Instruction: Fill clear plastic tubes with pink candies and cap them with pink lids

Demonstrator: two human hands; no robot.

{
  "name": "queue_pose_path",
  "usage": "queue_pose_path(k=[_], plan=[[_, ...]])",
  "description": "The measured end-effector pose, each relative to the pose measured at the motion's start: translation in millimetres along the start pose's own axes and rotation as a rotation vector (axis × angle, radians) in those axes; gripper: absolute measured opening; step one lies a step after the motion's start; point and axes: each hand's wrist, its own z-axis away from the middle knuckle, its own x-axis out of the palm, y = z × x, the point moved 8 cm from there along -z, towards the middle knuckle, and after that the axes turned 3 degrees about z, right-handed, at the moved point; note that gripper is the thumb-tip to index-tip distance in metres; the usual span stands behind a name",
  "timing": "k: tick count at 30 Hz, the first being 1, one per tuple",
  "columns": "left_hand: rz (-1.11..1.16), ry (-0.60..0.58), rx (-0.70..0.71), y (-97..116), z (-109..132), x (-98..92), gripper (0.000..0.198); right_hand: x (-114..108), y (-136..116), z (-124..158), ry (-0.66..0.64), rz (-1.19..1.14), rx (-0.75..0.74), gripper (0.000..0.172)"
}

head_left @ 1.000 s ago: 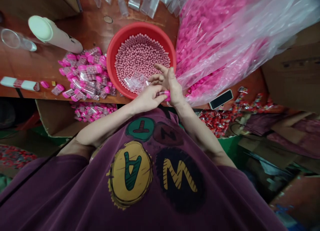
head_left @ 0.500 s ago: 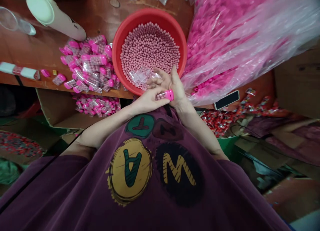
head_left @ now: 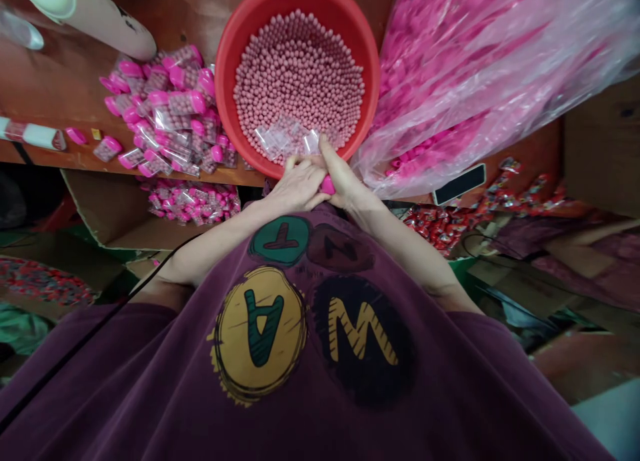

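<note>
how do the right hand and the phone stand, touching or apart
Apart. The head view shows the right hand by the red bowl, with the lower end of the plastic bag between it and the phone.

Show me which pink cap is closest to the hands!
The cap between the left hand and right hand, just below the bowl in the picture; those in the pile lie farther left, touching neither hand.
</note>
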Motion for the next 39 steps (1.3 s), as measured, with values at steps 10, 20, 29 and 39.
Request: queue_pose_path(k=[10, 20, 29, 39], plan=[[-0.033, -0.058, -0.007, -5, 0, 9.1, 0.028, 6, 18, -1, -0.003, -0.059, 0.069, 0.082], [0.171, 0.342, -0.277, -66, 45, -67.5, 0.026, -52, 19, -30, 0.258, 0.351, -0.162, 0.066], [-0.057, 0.650, -0.564, -179, 96, -158.6, 0.042, -9, 16, -70, -0.159, 1.322, -0.369, 0.057], [0.199, 0.543, -0.327, -107, 11, -100.6, 0.031, -25, 25, -77, 0.111, -0.098, 0.019, 0.034]])
